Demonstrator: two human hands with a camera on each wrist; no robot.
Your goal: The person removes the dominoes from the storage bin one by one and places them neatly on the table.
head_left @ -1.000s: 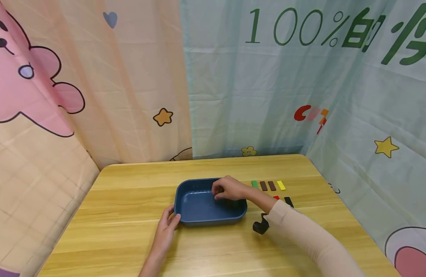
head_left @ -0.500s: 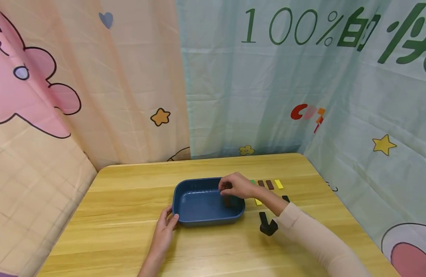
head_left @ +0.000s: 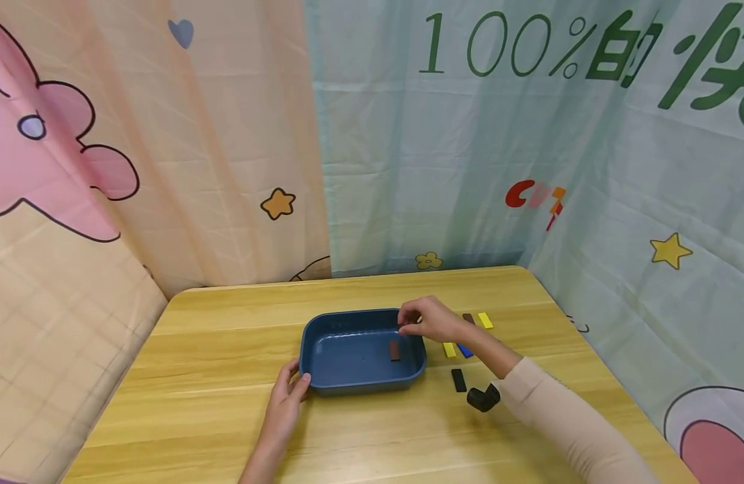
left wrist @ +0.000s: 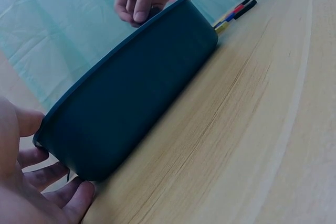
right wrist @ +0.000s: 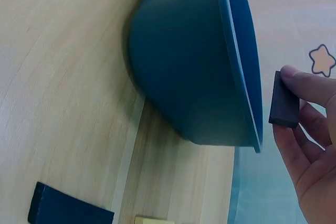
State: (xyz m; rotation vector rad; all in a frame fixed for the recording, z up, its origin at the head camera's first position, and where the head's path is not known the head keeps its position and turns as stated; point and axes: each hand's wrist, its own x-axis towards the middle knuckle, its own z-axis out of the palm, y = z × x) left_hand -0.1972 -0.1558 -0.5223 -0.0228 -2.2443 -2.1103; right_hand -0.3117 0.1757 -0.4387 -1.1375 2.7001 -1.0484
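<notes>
A dark blue plastic bin (head_left: 353, 388) stands on the table. My left hand (head_left: 285, 390) grips its near left corner, thumb over the rim and fingers against the wall, as the left wrist view shows too. Over the bin's far right rim, my right hand (head_left: 431, 318) pinches a small flat dark block (right wrist: 284, 100) between thumb and fingers; the head view mostly hides that block. Inside the bin, towards the right, lies one brown block (head_left: 394, 350).
Right of the bin are small blocks: black (head_left: 459, 380), blue (head_left: 465, 351), yellow (head_left: 449, 349), another yellow (head_left: 484, 320) and brown (head_left: 468, 318). My right forearm covers part of this area. A black wrist device (head_left: 483, 398) hangs by the sleeve. Printed curtains stand behind the table.
My right hand has moved right and slightly up, from over the bin's interior to its right rim. A brown block has come into view on the bin floor. The left hand keeps its grip.
</notes>
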